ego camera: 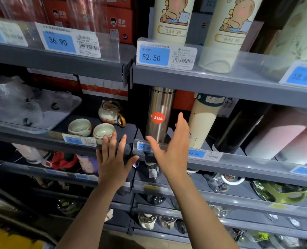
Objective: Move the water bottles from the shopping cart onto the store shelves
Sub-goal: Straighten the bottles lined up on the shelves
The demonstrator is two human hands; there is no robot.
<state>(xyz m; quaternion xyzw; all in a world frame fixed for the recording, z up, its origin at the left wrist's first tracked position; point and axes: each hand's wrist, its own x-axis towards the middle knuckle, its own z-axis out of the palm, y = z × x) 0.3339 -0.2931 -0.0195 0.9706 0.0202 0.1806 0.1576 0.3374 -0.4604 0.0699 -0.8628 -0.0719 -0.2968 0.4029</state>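
Steel, brushed and shiny, forms the tall bottle (160, 114) that stands upright on the middle store shelf (238, 162), marked with a round orange sticker reading 316L. It sits just behind the shelf's clear front lip, where blue price tags are clipped. To its right a cream bottle (203, 121) with a dark green cap leans toward it, and farther right stand a black bottle (238, 130) and pale pink ones (282, 133).

Both hands are raised in front of this shelf and hold nothing. The left hand (113, 162) has its fingers (111, 142) straight and spread, tips at the shelf edge below two small ceramic cups (91, 130). The right hand (172, 150) is turned edge-on, palm facing left, fingers straight, thumb apart, just in front of and beside the steel bottle; whether it touches the bottle cannot be told.

Judging from the empty hands so near the steel bottle, one placement looks finished or is getting a last nudge. The shopping cart is not clearly in view; only a yellow shape (9, 238) shows at the bottom left corner. The next move likely calls for turning down and back to the cart, gripping another bottle around its body, and finding a free gap on this crowded shelf without knocking the leaning cream bottle.
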